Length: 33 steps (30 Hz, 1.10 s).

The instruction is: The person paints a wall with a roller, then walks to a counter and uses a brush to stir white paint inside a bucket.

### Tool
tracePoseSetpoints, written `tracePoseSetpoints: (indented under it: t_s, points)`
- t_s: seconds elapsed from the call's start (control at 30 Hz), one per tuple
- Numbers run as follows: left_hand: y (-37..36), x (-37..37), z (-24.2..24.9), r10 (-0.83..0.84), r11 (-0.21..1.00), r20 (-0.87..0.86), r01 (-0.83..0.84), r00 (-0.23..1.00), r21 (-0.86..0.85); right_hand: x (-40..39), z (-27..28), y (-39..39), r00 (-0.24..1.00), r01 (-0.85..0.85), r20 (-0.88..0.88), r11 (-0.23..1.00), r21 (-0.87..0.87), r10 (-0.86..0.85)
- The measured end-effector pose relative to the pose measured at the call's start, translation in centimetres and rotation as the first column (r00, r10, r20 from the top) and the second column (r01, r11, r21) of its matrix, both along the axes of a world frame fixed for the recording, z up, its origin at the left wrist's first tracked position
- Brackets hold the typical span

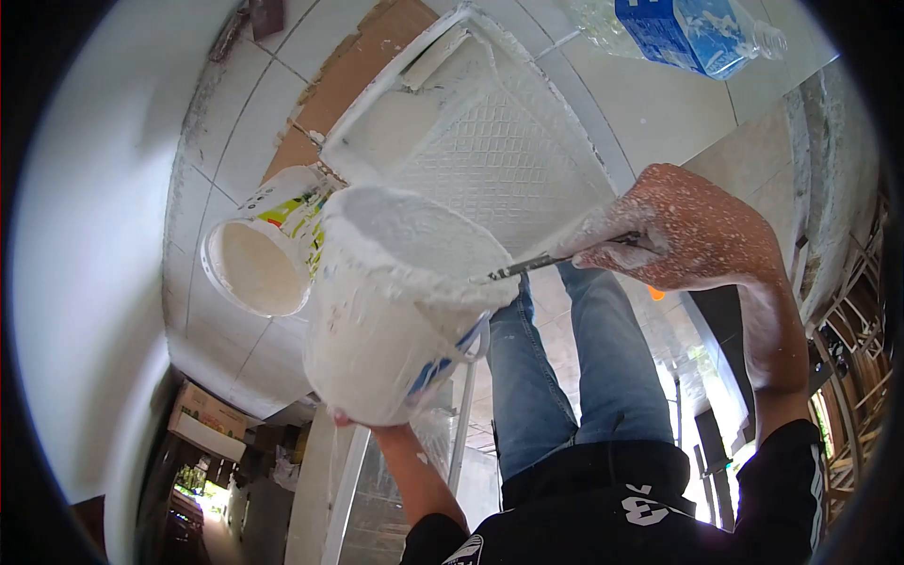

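Note:
A white bucket (367,330), coated with white paint, is tilted with its mouth toward the paint tray (589,141). My left hand (391,433) supports it from underneath, fingers mostly hidden behind the bucket. Speckled with paint, my right hand (673,231) is closed around a thin dark stick (537,266). The tip of that stick meets the bucket's rim on the right side. White paint covers the tray's ridged slope and its deeper end.
Left of the held bucket, a second white bucket (212,259) with green markings lies on its side. Brown cardboard (363,56) lies partly under the tray. A plastic bottle (678,33) with a blue label lies at the upper right. A white wall (104,235) borders the tiled floor.

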<state>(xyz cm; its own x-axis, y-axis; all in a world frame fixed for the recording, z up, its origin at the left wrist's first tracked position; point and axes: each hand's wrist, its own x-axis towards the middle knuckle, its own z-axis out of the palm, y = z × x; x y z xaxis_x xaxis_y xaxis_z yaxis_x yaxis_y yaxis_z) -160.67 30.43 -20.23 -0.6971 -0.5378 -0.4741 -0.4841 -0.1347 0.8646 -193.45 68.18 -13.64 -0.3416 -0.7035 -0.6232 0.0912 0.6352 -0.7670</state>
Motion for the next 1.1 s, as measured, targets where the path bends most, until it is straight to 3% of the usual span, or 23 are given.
tracePoseSetpoints:
  t_s: [0.03,0.27,0.43,0.47,0.63,0.77,0.87,0.97,1.0,1.1]
  points:
    - [-0.5,-0.2,1.5,0.103,0.983,-0.03,-0.097,0.994,0.159,0.2,0.0,0.5,0.999,0.033,0.019,0.999,-0.027,-0.033]
    - [-5.2,-7.7,10.9,0.125,0.982,0.012,-0.122,0.992,-0.146,2.3,-0.5,3.5,0.977,0.165,-0.102,0.965,-0.203,-0.188]
    - [-7.8,-15.3,14.1,0.065,0.964,-0.028,-0.07,0.997,-0.255,4.1,-1.0,3.9,0.843,0.19,-0.487,0.974,-0.128,-0.228]
    - [-8.1,-16.6,14.5,0.053,0.962,-0.034,-0.06,0.998,-0.265,4.4,-1.2,4.1,0.801,0.201,-0.555,0.974,-0.106,-0.226]
    - [-8.4,-20.9,14.5,-0.009,0.959,-0.043,-0.003,0.999,-0.282,6.4,-3.5,5.6,0.772,0.274,-0.51,0.922,-0.273,-0.38]
    - [-8.0,-22.5,13.6,-0.034,0.962,-0.038,0.023,0.999,-0.273,7.7,-4.4,6.0,0.758,0.308,-0.497,0.903,-0.301,-0.424]
    - [-7.7,-23.2,12.9,-0.051,0.963,-0.021,0.044,0.998,-0.266,8.7,-5.2,5.1,0.853,0.167,-0.48,0.978,-0.122,-0.206]
    - [-7.4,-23.7,12.3,-0.066,0.963,-0.002,0.063,0.998,-0.263,9.3,-6.9,3.3,0.752,0.213,-0.572,0.942,-0.261,-0.328]
    - [-7.2,-23.8,12.3,-0.073,0.962,0.004,0.071,0.997,-0.263,9.2,-7.1,2.7,0.747,0.177,-0.612,0.964,-0.196,-0.261]
    - [-7.0,-24.0,11.8,-0.084,0.962,0.014,0.084,0.996,-0.261,10.3,-9.5,2.7,0.667,0.22,-0.696,0.963,-0.157,-0.266]
